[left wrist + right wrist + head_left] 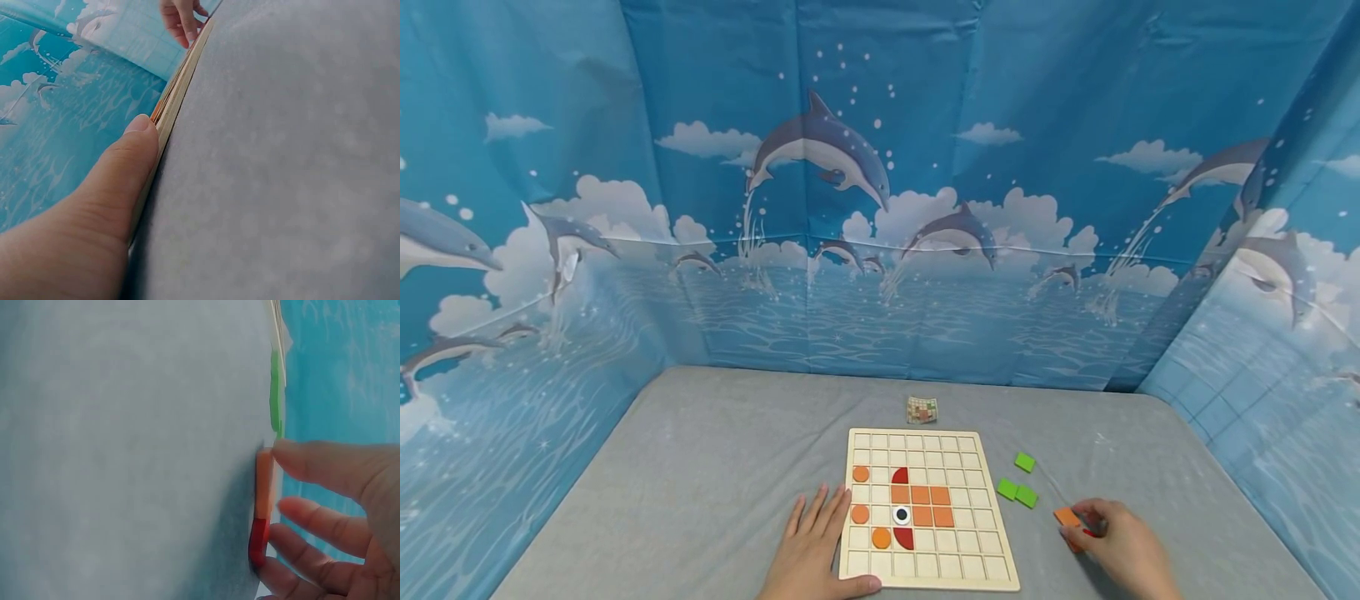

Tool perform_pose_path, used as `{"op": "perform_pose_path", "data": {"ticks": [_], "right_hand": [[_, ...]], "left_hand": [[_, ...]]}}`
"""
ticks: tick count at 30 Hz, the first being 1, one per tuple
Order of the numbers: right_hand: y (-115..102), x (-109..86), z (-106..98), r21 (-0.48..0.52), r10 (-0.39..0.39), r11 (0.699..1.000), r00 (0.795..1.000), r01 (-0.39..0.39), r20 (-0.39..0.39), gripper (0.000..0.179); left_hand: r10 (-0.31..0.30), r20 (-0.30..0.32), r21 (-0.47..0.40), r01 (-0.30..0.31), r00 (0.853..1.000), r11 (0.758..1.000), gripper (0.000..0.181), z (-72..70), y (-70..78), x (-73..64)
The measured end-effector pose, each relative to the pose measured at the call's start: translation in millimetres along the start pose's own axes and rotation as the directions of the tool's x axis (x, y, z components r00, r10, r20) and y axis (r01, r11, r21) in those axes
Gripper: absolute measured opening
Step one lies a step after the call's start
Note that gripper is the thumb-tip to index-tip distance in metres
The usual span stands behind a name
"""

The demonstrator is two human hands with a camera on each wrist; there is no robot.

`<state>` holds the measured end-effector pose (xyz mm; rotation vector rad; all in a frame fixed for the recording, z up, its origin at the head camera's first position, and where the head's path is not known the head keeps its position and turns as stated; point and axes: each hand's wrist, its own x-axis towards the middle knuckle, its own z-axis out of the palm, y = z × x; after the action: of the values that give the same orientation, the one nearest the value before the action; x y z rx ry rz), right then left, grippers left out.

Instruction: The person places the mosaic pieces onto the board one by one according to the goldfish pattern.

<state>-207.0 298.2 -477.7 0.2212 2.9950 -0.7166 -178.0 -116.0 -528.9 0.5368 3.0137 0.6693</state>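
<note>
R hand [1123, 543] is bracketing orange tile [1066, 516] at 3 o'clock of board [972, 567], can't tell if pinching, prob. light, stiff, best edge-gripped; L hand [812, 546] is lying spread.

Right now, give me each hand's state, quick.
Left hand: open, fingers spread, thumb at the wooden grid board.
Right hand: fingers at an orange square tile and a red tile; cannot tell if gripping.
</note>
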Motion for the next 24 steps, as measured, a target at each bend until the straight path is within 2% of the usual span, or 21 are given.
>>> {"op": "perform_pose_path", "data": {"ticks": [14, 24], "right_hand": [[-1.2, -0.3, -0.6, -0.041, 0.026, 0.999, 0.998, -0.023, 0.059, 0.048], [-4.4, 1.9, 1.9, -0.066, 0.020, 0.998, 0.999, -0.018, 0.030, 0.040]], "left_hand": [[-0.005, 0.007, 0.006, 0.005, 1.000, 1.000, 0.116, -0.7, 1.0, 0.1], [-0.002, 0.014, -0.008, 0.002, 1.000, 1.000, 0.115, -1.9, 0.7, -0.7]]}}
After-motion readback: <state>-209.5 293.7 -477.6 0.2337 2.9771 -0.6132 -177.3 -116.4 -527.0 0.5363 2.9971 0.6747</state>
